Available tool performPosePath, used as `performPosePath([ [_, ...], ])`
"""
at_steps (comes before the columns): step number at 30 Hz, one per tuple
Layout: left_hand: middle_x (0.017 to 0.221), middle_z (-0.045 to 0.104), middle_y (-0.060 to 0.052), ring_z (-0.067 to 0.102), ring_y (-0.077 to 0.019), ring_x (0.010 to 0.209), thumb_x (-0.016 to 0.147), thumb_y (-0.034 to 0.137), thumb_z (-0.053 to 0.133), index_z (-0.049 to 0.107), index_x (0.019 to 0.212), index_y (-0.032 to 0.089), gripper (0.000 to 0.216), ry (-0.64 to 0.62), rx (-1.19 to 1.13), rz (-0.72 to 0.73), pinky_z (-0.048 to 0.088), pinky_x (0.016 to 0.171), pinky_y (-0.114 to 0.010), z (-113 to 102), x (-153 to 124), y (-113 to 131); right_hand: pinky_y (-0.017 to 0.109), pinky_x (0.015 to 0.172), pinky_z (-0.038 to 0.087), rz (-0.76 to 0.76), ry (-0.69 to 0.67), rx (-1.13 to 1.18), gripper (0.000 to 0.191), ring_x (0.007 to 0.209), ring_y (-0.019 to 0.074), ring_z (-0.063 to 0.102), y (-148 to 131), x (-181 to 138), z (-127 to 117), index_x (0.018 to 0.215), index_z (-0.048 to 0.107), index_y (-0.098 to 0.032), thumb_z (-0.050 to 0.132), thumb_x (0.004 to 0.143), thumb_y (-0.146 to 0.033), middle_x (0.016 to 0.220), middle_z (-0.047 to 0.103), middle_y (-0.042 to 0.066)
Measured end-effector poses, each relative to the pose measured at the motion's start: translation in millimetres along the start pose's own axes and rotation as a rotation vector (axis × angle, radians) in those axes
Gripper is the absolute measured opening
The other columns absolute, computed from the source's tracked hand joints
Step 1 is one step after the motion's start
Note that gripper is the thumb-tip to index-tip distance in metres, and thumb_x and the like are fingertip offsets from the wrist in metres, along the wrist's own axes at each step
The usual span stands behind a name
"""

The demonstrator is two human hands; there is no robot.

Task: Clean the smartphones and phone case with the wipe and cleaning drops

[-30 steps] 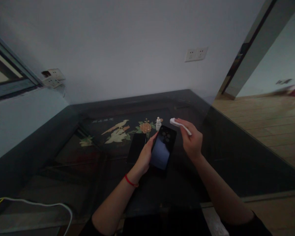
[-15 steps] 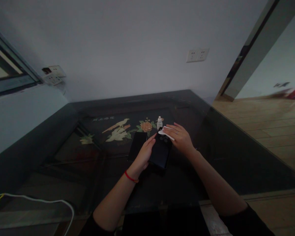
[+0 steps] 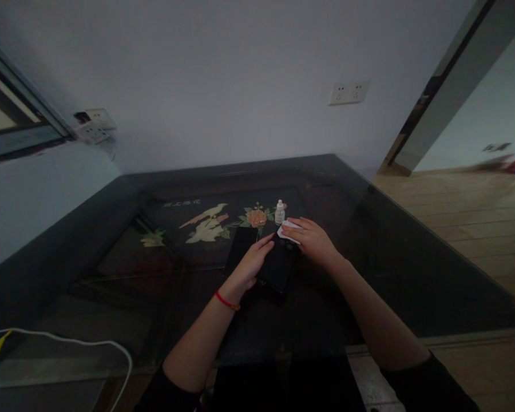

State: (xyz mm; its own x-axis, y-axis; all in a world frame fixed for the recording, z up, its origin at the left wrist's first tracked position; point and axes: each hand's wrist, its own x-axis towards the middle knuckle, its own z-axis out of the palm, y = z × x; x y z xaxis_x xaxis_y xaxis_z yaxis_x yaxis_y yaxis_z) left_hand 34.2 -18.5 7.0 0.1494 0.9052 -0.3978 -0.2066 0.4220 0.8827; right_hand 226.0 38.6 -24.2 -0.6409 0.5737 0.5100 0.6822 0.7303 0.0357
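Note:
My left hand (image 3: 254, 262) is closed around the left edge of a black phone (image 3: 277, 268), thumb along its upper side. Dark round spots, like camera lenses, show near the phone's far end. In my right hand (image 3: 315, 241) is a folded white cloth (image 3: 289, 230), pressed against that far end with the fingers over it. Just behind the cloth stands a small clear dropper bottle (image 3: 280, 213) with a white cap. A flat black rectangular object (image 3: 241, 245) lies left of the phone, partly hidden by my left hand.
The dark glossy table (image 3: 163, 309) carries a bird-and-flower picture (image 3: 210, 226) and meets the wall behind. A white cable (image 3: 77, 342) with a yellow tag runs at the lower left. Wall sockets (image 3: 349, 92) sit above; wooden floor (image 3: 467, 229) lies to the right.
My right hand and the cloth have shifted slightly on the phone's far end, the cloth now lying more bunched. The phone is tilted a little differently in my left hand.

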Motion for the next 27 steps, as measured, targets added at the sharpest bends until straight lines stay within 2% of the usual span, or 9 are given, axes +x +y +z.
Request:
performPosePath([
  [4,0.121,0.067,-0.008,0.065,-0.0184,0.101,0.088,0.02,0.051,0.055,0.132,0.019,0.044,0.061,0.037,0.081,0.048,0.09,-0.03,-3.3,7.2,-4.2,0.046,0.105,0.041,0.088,-0.017,-0.014,0.036,0.12,0.0239,0.055,-5.5,0.0,-3.1,0.112,0.068,-0.024,0.053,0.085,-0.006,0.118,0.069,0.003],
  [9,0.14,0.052,-0.005,0.047,-0.0209,0.129,0.089,0.024,0.05,0.057,0.129,0.021,0.041,0.149,0.157,0.385,0.034,0.109,-0.035,-7.4,13.8,-11.4,0.048,0.104,0.041,0.259,0.063,-0.007,0.036,0.113,0.0253,0.058,-15.9,2.9,-8.8,0.11,0.069,-0.019,0.051,0.082,-0.004,0.112,0.07,0.01],
  [12,0.141,0.051,-0.006,0.043,-0.0197,0.133,0.091,0.026,0.047,0.056,0.13,0.02,0.041,0.169,0.255,0.49,0.028,0.114,-0.036,-5.9,13.5,-15.5,0.048,0.103,0.04,0.303,0.124,0.03,0.035,0.11,0.0256,0.057,-23.5,4.9,-11.7,0.107,0.07,-0.019,0.05,0.082,-0.005,0.104,0.072,0.011],
  [17,0.146,0.045,-0.005,0.04,-0.0183,0.135,0.093,0.031,0.044,0.048,0.136,0.022,0.045,0.165,0.31,0.612,0.025,0.115,-0.036,-2.9,13.6,-23.1,0.046,0.099,0.043,0.356,0.163,0.135,0.031,0.098,0.0257,0.059,-37.5,6.4,-11.5,0.101,0.072,-0.017,0.049,0.084,-0.009,0.089,0.07,0.011],
  [20,0.147,0.043,-0.005,0.038,-0.0183,0.137,0.092,0.029,0.045,0.049,0.136,0.022,0.045,0.169,0.258,0.61,0.024,0.116,-0.035,-3.2,17.5,-26.0,0.042,0.094,0.046,0.392,0.202,0.277,0.029,0.09,0.0231,0.062,-40.6,6.1,-11.2,0.1,0.072,-0.019,0.047,0.086,-0.011,0.091,0.071,0.008],
  [24,0.145,0.047,-0.006,0.041,-0.0192,0.135,0.09,0.027,0.045,0.051,0.134,0.02,0.045,0.124,0.123,0.487,0.028,0.114,-0.036,-2.7,21.1,-28.1,0.039,0.087,0.05,0.494,0.417,0.332,0.029,0.09,0.0227,0.064,-35.8,6.4,-12.9,0.105,0.069,-0.02,0.044,0.09,-0.016,0.098,0.072,0.007],
  [27,0.144,0.048,-0.005,0.041,-0.0196,0.134,0.09,0.028,0.046,0.052,0.133,0.021,0.044,0.093,0.139,0.473,0.028,0.114,-0.037,1.6,18.8,-31.6,0.04,0.084,0.05,0.513,0.416,0.298,0.03,0.09,0.0243,0.064,-34.1,8.8,-10.9,0.105,0.069,-0.018,0.045,0.088,-0.015,0.096,0.072,0.009],
])
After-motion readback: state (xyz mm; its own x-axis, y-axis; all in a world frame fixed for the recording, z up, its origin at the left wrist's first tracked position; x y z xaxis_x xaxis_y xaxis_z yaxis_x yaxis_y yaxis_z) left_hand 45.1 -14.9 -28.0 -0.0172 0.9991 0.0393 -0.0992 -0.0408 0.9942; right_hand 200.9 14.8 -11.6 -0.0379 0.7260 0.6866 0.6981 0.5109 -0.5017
